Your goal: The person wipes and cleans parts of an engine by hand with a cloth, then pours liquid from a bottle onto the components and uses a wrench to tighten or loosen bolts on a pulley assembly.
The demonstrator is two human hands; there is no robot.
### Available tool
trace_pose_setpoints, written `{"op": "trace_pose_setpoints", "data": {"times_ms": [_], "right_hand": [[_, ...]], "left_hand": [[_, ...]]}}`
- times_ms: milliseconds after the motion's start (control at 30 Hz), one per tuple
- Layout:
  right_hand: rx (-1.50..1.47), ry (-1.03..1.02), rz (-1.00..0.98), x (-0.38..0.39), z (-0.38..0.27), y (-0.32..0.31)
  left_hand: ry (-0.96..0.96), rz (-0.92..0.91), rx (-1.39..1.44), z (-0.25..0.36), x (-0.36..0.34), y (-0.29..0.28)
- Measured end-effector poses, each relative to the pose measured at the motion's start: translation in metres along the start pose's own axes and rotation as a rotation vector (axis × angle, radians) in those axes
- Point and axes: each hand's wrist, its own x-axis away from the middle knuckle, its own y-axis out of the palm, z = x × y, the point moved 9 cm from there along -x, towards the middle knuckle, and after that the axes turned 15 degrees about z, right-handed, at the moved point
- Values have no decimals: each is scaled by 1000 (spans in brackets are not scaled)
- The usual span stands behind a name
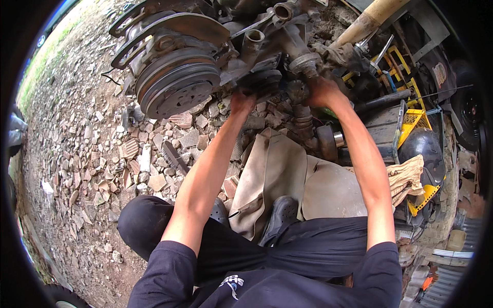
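Observation:
A greasy engine with pulleys and pipe stubs fills the upper middle of the head view. My left hand [243, 101] is closed at the lower edge of a dark round pulley [263, 82], its fingertips partly hidden. To the right, my right hand [327, 93] is curled in beneath a round metal fitting [305, 63]; what its fingers hold is hidden. A larger grooved pulley [179, 88] with a drilled face sits left of my left hand. Below my right hand are a ribbed metal part [303, 120] and a dark cylinder [326, 141].
Broken tile and stones [123, 159] cover the ground at left. A beige sheet [275, 164] lies before my feet. At right are a yellow crate [415, 123], a black rounded shell [423, 151], a crumpled cloth [408, 177] and a tire [467, 108]. A wooden pole [367, 23] slants at upper right.

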Motion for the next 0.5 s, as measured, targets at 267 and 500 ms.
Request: {"op": "trace_pose_setpoints", "data": {"times_ms": [267, 500], "right_hand": [[201, -118, -10, -27, -6, 10], [202, -94, -78, -26, 1, 16]], "left_hand": [[255, 34, -114, 6, -2, 0], [-160, -191, 52, -42, 0, 27]]}}
